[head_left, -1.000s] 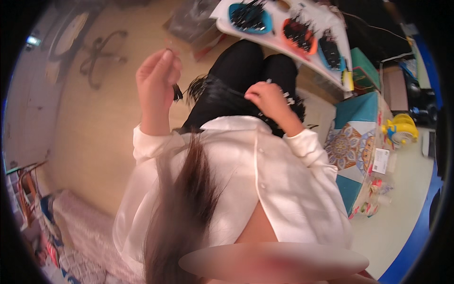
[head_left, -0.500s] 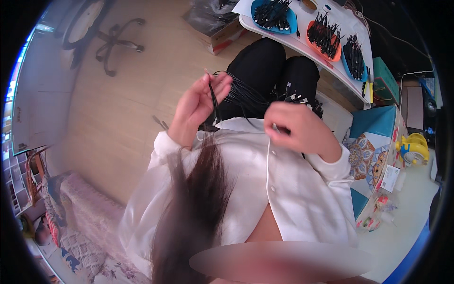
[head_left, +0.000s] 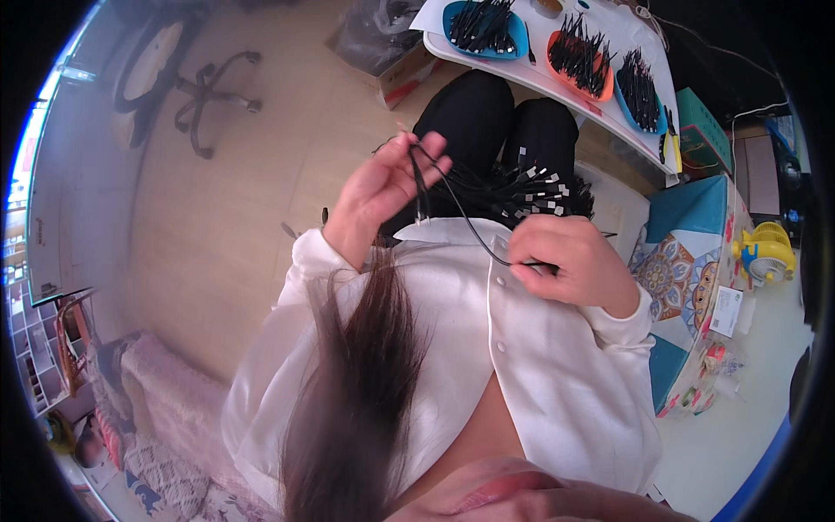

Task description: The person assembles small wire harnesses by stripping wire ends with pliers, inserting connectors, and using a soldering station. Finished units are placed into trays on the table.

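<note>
One thin black USB cable (head_left: pixel 470 224) runs in a slack curve between my two hands above my lap. My left hand (head_left: pixel 376 184) is palm up, its thumb and fingers pinching a folded part of the cable; short doubled lengths hang below the fingers with small metal ends. My right hand (head_left: pixel 570 263), lower and to the right in front of my white shirt, is closed round the other stretch, and a dark piece shows at its fingertips. A pile of black USB cables (head_left: pixel 532 193) with silvery plugs lies across my lap, partly behind my hands.
On the white table (head_left: pixel 522 71) ahead stand a blue tray (head_left: pixel 524 36), an orange tray (head_left: pixel 600 92) and another blue tray (head_left: pixel 654 123), all full of black cables. A cardboard box (head_left: pixel 404 76), a patterned box (head_left: pixel 691 261) and a yellow fan (head_left: pixel 767 252) surround me.
The cable between my hands has come into clear view as a curve. My right hand has moved slightly down and right, my left slightly right. More plugs show in my lap.
</note>
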`<state>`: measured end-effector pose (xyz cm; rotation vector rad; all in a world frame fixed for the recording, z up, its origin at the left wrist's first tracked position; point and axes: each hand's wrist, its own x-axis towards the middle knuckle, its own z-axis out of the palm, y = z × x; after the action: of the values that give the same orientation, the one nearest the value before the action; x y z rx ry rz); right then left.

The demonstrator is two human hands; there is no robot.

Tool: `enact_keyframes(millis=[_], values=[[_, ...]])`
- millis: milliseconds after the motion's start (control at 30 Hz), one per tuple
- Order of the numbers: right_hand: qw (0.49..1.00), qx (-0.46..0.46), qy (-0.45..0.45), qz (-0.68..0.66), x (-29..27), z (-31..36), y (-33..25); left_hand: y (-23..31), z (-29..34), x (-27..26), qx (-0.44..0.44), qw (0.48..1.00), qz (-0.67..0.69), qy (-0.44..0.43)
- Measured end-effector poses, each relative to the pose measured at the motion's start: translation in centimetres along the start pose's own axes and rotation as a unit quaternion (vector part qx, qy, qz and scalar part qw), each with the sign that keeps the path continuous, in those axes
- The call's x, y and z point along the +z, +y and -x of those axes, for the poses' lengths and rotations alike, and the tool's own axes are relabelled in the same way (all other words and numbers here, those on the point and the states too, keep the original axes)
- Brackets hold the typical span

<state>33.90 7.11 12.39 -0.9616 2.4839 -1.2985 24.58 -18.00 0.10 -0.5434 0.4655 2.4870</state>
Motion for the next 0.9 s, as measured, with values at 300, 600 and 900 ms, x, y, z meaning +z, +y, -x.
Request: enact_keyframes(millis=[300,600,900], values=[[0.988,0.092,-0.127,0.004,-3.1,4.9,3.5,3.1,1.5,1.2,0.198,0.947,-0.157,-0.199],[0.936,0.158,0.094,-0.299,-2.2,-3.9,5.0,-1.5,2.0,7.9,-0.005,0.742,-0.401,-0.537],[0.923,0.068,0.2,-0.321,-1.6,-5.8,4.1,-2.6,2.0,8.2,0.07,0.885,-0.338,-0.314]])
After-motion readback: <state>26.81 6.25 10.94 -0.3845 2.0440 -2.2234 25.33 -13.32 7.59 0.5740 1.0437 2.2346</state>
